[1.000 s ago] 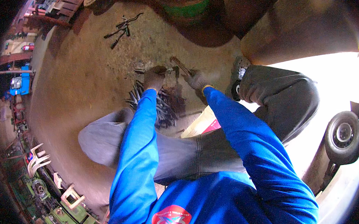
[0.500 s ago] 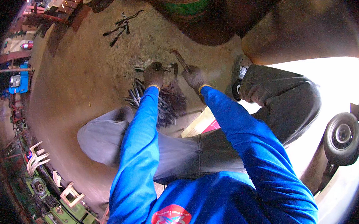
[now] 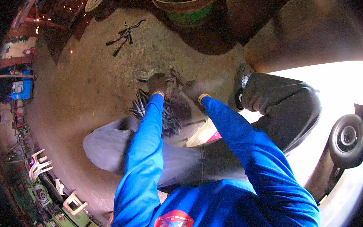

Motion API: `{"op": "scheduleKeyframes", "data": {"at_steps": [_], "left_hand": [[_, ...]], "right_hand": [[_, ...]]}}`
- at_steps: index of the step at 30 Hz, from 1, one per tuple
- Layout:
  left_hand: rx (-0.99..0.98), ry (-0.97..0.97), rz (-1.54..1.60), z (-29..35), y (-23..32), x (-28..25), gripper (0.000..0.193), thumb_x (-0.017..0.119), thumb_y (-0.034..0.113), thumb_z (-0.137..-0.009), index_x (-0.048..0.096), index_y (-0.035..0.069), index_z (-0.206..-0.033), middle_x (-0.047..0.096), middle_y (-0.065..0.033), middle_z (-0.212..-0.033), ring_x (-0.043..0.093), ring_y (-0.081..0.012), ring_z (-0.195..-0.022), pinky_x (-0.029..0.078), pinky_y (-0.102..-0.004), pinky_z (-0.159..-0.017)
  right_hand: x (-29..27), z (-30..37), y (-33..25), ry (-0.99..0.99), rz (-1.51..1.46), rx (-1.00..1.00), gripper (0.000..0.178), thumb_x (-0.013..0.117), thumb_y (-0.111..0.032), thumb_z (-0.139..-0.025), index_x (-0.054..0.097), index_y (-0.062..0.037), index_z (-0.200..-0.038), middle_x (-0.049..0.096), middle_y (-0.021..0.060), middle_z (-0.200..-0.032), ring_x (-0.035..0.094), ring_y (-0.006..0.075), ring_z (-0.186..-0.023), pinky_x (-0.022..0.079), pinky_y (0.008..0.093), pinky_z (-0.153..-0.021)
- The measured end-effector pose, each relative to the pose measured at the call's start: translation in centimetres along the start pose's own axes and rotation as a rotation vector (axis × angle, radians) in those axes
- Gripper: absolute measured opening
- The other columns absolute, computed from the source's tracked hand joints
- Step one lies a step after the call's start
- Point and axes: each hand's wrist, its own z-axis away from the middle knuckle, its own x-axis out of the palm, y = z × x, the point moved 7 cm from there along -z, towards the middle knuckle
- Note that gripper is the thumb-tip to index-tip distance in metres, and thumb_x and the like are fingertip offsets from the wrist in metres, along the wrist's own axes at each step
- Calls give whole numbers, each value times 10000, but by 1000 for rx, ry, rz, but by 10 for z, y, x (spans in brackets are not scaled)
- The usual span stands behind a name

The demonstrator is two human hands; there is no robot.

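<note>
My left hand (image 3: 157, 83), in a dark glove, is closed low over the floor; what it grips is mostly hidden, though a small metal piece shows at its fingers. Close beside it my gloved right hand (image 3: 194, 90) is wrapped round a narrow brownish metal bar (image 3: 177, 77), whose far end points up and left, close to the left hand's fingers. Nearer to me, between my legs, lies a heap of dark metal rods (image 3: 170, 123), partly covered by my left sleeve. A short metal piece (image 3: 142, 79) rests on the floor left of my left hand.
Several dark rods (image 3: 124, 37) lie farther off. A green bucket-like container (image 3: 188, 17) stands at the far side. A pale sack or sheet (image 3: 201, 134) lies by my leg. At right is a wheel (image 3: 346, 136); at left are green machinery (image 3: 58, 224) and flying sparks.
The bar in my right hand has come down toward the left hand, and both hands now sit closer together. The whole view has shifted slightly. More sparks show at the upper left.
</note>
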Motion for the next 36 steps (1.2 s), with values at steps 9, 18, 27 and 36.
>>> {"op": "scheduleKeyframes", "data": {"at_steps": [9, 18, 27, 36], "left_hand": [[161, -281, -697, -7, 2, 10, 391, 587, 443, -835, 702, 107, -999, 679, -152, -1041, 648, -356, -963, 519, -473, -795], [362, -346, -782, 4, -40, 24, 396, 504, 420, -903, 699, 78, -941, 670, -192, -980, 640, -388, -898, 504, -476, -773], [521, -273, -836, 23, 12, 2, 387, 426, 339, -951, 568, 106, -1226, 663, -172, -1070, 638, -382, -946, 498, -481, -797], [449, -281, -738, 10, -6, -11, 565, 521, 300, -877, 399, 99, -1390, 647, -210, -1058, 638, -414, -874, 488, -524, -714]], "right_hand": [[-6, 2, -3, 97, -93, -3, 428, 553, -351, -826, 644, -33, -1098, 639, 249, -1086, 610, 425, -1009, 472, 490, -860], [10, -14, -14, 164, -64, -160, 412, 501, -333, -871, 647, -10, -1081, 639, 265, -1057, 604, 447, -986, 464, 505, -864], [-9, -5, -31, 228, -169, -208, 400, 507, -329, -881, 657, -2, -1055, 651, 264, -1027, 627, 439, -940, 479, 481, -837], [7, -15, -11, 151, -226, -122, 426, 528, -381, -868, 659, -8, -1026, 655, 246, -1029, 632, 424, -913, 465, 498, -811]]}}
